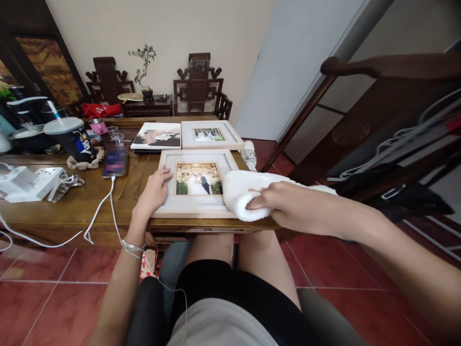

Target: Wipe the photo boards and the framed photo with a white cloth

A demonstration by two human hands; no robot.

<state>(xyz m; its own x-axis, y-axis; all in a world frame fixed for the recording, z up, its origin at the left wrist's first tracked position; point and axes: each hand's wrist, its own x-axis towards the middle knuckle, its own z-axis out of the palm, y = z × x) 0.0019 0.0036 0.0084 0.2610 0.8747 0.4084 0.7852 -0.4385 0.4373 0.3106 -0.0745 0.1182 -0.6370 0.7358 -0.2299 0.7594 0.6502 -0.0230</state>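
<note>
Red floor tiles (86,266) spread beneath a brown wooden table (144,161), at which the person sits; taking the nearer framed picture (200,179) as the clock's centre, a carved chair (199,81) stands beyond the table at twelve and a small potted tree (145,62) at eleven. That framed picture lies flat near the table's close edge, its pale border around a photo of a couple. At nine, the left hand (154,192) rests against the border with its fingers bent over it; whether it pinches the frame or merely presses cannot be told. Between three and four, the right hand (284,202) grasps a bunched white cloth (245,197), which covers part of the frame's right side and trails outward along the forearm. A second framed picture (209,135) lies just beyond at twelve, with a photo print (158,136) beside it toward eleven. Well to the side, a phone (114,163) with a white cable (113,202) plugged in lies between nine and ten, a lidded cup (72,137) stands near ten, and a white power strip (32,185) sits at nine.
</note>
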